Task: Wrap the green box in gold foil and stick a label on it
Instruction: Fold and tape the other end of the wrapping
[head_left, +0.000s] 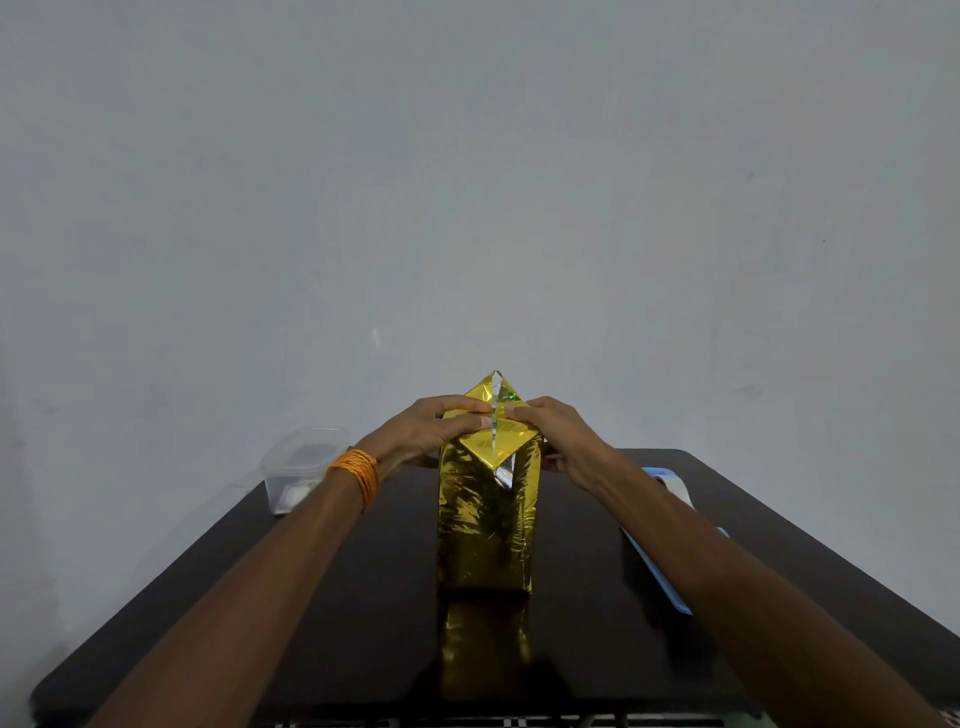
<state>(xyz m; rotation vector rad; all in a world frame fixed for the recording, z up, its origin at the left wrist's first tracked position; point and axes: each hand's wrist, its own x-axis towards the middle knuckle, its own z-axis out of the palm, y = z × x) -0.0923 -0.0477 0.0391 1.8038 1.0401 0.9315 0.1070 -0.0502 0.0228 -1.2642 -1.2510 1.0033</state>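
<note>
The box (485, 525), covered all over in gold foil (480, 448), stands upright on the middle of the table (597, 654), and its top is folded into a raised seam. The left hand (434, 427) and right hand (558, 431) clasp the foil at that top from either side, their fingertips almost meeting at the seam. A clear tub (304, 462) sits left of the box, and a blue tray (667, 587) lies to its right.

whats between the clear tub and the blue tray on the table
In the head view, the foil-wrapped box stands upright between the clear tub and the blue tray, with the left hand and right hand pinching its top folds.
</note>
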